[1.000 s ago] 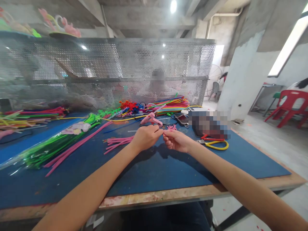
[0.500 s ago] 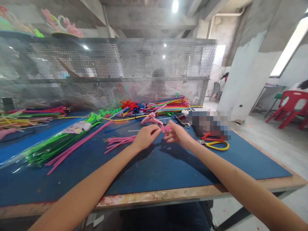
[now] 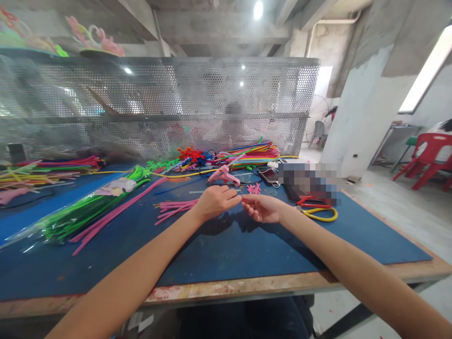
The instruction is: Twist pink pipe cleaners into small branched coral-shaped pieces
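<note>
Blue matting [image 3: 229,256] covers the wood-edged table [image 3: 247,286], and both bare hands meet above it, near the middle. The left hand [image 3: 217,202] comes palm down, its thumb and fingers drawn together at the tips. The right hand [image 3: 263,207] is turned partly palm up, thumb and index finger pressed close and the other fingers curled. The two sets of fingertips come together; whether they pinch something small between them cannot be told, as the fingers hide the spot.

Just beyond the right hand, a pink chenille-stem piece [image 3: 253,189], flower-like in outline, lies on the mat. Past the left hand rests a pink hot-glue gun [image 3: 223,175], with a pale translucent strip [image 3: 196,192] on the mat near it. Short pink chenille stems [image 3: 174,207] lie fanned by the left wrist, one end of the cluster hidden behind it. Farther left are longer pink stems [image 3: 116,216] and a clear bag of green chenille stems [image 3: 79,220].

Beyond the right wrist sit a yellow-handled tool [image 3: 336,215] and red handles [image 3: 315,205]. Multicoloured stems [image 3: 250,155] are heaped at the back, before a perforated metal screen [image 3: 141,94].
</note>
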Action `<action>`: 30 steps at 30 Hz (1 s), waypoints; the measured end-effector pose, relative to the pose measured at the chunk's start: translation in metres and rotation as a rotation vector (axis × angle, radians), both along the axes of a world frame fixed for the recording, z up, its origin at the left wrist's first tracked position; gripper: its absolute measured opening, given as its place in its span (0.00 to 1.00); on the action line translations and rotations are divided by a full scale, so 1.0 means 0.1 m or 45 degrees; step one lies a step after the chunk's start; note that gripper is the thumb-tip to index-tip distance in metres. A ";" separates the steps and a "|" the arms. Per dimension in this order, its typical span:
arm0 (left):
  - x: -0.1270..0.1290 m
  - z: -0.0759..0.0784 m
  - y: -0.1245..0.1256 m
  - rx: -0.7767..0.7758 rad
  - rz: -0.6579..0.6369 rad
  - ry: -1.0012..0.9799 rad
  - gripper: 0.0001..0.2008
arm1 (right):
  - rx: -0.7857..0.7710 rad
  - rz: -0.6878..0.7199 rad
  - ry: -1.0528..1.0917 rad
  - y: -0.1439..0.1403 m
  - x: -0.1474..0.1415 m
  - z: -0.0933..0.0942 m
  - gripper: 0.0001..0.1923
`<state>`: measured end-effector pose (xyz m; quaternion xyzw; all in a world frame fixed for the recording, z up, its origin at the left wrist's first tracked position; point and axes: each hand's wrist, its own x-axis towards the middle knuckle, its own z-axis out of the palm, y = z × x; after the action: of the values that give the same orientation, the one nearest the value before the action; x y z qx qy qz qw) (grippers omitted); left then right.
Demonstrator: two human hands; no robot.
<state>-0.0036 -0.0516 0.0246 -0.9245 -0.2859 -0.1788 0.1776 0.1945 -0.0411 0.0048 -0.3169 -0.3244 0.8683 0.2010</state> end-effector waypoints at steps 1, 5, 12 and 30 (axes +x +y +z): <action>0.00 -0.01 0.01 -0.029 -0.002 -0.057 0.13 | 0.090 -0.040 -0.038 -0.01 -0.02 -0.01 0.11; 0.00 -0.06 0.03 -0.070 0.031 -0.184 0.13 | 0.746 -0.244 -0.172 -0.03 -0.08 -0.06 0.09; -0.03 -0.08 0.03 0.176 0.058 -0.049 0.14 | 1.334 -0.423 -0.295 -0.02 -0.15 -0.07 0.15; 0.10 -0.14 -0.07 -0.256 0.166 -0.621 0.12 | 1.270 -0.613 -0.419 -0.01 -0.11 -0.06 0.12</action>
<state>0.0066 -0.0587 0.0109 -0.8467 -0.3956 -0.3552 0.0219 0.1832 -0.0426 -0.0014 -0.3795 -0.6403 0.4795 0.4649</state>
